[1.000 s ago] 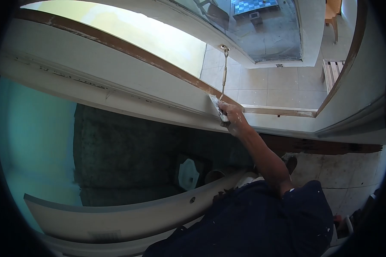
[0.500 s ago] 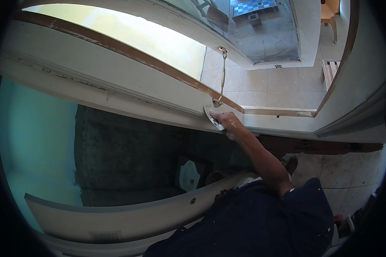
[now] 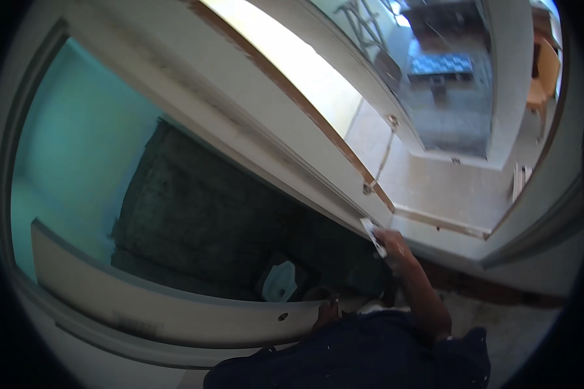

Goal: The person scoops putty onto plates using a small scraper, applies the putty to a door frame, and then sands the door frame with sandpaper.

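Note:
My right hand grips a flat putty knife smeared with white. The blade is at the lower edge of the white window frame, near its corner. Pale smears mark the hand. Low in view, a dark shape that looks like my left hand is at the edge of a pale door; its fingers are too dark to make out. A metal hook stay runs from the frame to the open glazed sash, above my right hand.
Below the frame lies a dark floor with a white toilet-like basin, beside a turquoise wall. Through the opening, a tiled floor and an orange chair show.
The view has tilted and shifted, so the frame now slopes more steeply. My right hand and the putty knife appear lower and further right, slightly below the hook stay's lower end.

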A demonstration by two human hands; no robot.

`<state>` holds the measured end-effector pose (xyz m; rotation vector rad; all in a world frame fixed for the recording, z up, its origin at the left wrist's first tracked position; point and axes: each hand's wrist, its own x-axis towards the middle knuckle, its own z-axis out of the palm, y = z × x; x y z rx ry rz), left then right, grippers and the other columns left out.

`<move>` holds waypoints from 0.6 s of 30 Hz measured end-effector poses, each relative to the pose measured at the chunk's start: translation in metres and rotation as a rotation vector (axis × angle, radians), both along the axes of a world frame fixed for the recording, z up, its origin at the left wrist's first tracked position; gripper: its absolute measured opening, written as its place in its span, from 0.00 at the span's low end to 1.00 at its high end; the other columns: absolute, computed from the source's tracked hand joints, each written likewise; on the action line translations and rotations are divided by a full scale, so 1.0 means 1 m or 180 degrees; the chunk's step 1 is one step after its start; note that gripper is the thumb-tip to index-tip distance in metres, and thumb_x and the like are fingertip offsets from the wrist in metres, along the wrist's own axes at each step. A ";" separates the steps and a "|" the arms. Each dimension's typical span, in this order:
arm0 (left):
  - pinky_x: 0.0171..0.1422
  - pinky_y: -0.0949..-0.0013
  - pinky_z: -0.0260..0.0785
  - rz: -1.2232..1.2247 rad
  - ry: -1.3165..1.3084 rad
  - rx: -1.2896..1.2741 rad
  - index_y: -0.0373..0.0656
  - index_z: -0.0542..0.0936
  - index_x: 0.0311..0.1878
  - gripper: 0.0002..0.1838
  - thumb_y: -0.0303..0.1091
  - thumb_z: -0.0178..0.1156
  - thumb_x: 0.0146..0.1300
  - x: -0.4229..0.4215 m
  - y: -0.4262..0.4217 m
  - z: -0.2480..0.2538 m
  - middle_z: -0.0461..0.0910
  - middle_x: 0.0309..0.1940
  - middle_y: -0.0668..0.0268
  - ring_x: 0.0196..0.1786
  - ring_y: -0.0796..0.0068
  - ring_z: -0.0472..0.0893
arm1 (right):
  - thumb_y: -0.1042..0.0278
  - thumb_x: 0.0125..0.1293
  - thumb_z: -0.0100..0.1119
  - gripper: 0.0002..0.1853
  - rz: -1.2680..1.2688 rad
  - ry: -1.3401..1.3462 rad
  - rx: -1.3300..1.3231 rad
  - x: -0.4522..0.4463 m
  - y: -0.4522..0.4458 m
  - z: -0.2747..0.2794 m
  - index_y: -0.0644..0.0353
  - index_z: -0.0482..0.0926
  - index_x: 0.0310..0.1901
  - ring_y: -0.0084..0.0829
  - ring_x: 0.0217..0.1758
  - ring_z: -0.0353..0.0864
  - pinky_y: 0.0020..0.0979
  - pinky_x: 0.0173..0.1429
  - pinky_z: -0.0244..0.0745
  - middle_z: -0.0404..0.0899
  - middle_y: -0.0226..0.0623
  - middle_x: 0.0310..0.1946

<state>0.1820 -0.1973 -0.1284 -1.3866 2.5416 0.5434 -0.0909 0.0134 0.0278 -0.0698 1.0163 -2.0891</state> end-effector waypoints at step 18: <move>0.64 0.51 0.62 -0.3052 0.3930 -0.4926 0.32 0.77 0.48 0.13 0.23 0.51 0.62 -0.199 0.042 0.503 0.75 0.51 0.45 0.60 0.49 0.71 | 0.65 0.63 0.54 0.10 -0.0805 0.1084 0.1262 0.027 0.068 -0.146 0.62 0.75 0.29 0.19 0.21 0.69 0.23 0.23 0.65 0.72 0.27 0.20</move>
